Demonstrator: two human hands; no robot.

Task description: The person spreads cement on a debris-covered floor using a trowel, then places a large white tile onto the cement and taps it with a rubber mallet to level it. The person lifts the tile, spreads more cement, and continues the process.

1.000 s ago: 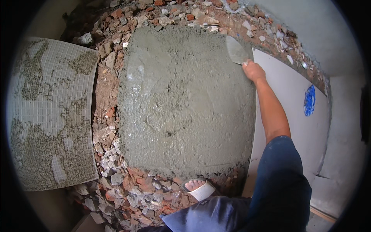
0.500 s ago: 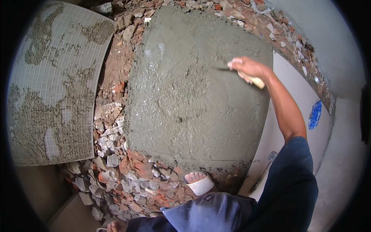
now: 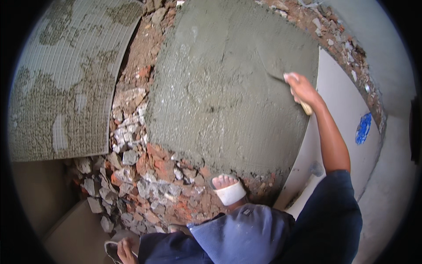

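In my right hand is a trowel, with fingers wrapped round its pale yellowish handle. Its thin dark blade lies at the surface of a broad patch of wet grey mortar, toward the patch's right side. Smooth streaks show near the blade, while the middle and left of the patch look rough and pitted. At the lower left edge my left hand is partly in view, fingers bent beside a pale curved rim; what they hold is not clear.
Broken brick and stone rubble borders the mortar on the left and front. A mortar-smeared ridged panel lies at left. On the right are a white board with a blue mark and a grey wall. My sandalled foot stands at the near edge.
My right hand has moved right and slightly down with the trowel. The view has shifted, so the mortar and panel sit higher. More of my left hand shows.
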